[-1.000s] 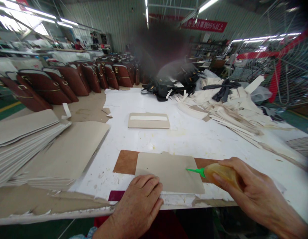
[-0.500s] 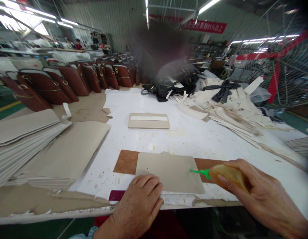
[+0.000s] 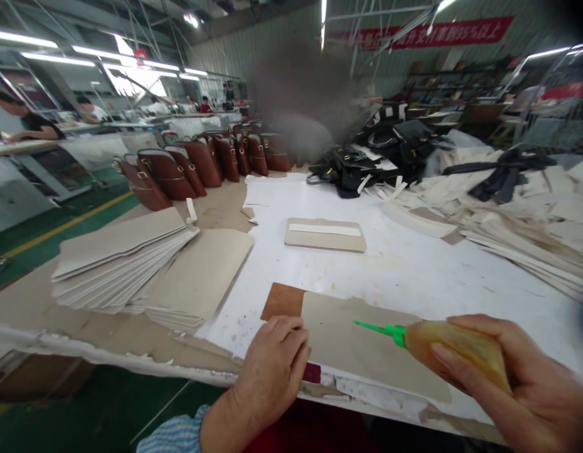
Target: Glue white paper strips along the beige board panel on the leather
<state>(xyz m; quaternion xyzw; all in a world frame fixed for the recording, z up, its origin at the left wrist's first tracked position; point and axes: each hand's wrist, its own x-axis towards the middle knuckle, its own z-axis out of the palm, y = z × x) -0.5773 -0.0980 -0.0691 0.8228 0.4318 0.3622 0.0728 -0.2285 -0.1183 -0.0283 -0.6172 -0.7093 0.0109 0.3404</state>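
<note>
My right hand is wrapped around a glue bottle of yellowish, translucent plastic. The bottle's thin green nozzle points left above a flat beige panel; I cannot tell whether the tip touches it. That panel overlies a brown leather strip, whose left end shows. My left hand rests with its fingers laid down at the panel's left edge and the strip, holding nothing. Near its fingers a small dark red piece shows at the table's front edge.
A beige piece with a white strip lies farther back. Fanned beige panels are stacked at left, with brown bags behind. Black bags and pale offcuts heap up at the right. Several people sit at distant tables.
The view has swung left. The glue nozzle has moved leftward across the panel, away from its right side. My left hand has shifted toward the panel's left edge.
</note>
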